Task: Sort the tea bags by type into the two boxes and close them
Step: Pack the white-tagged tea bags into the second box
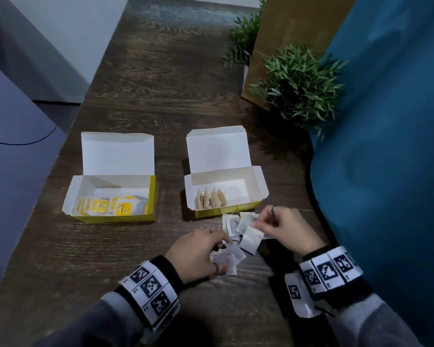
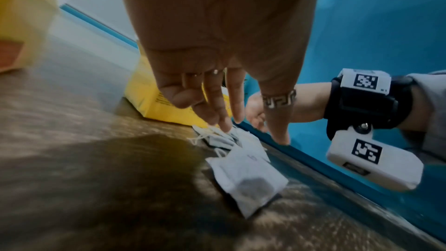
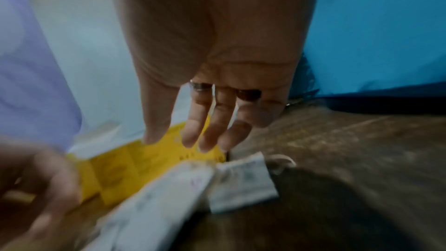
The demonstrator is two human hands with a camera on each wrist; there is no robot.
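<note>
Two yellow boxes stand open on the dark wood counter (image 1: pixel 161 96), lids tipped back. The left box (image 1: pixel 112 196), left of centre in the head view, holds flat tea bags with yellow tags. The right box (image 1: pixel 226 194), at centre, holds a short row of brownish pyramid-shaped bags standing against its left end. Just below the right box, low and right of centre, lies a loose heap of pale paper tea bags (image 1: pixel 238 236), touching the box's front edge.

My left hand (image 1: pixel 198 256) rests on the near side of the heap, fingers bent down over a few bags; I cannot tell whether that grip has closed on any of them. In the left wrist view its fingers (image 2: pixel 222 114) reach straight down to the strings and bags. My right hand (image 1: pixel 283 229) hovers at the right side of the heap, fingers loosely extended in the right wrist view; whether it pinches a bag I cannot tell. Two small green plants (image 1: pixel 301 88) stand at the upper right.
</note>
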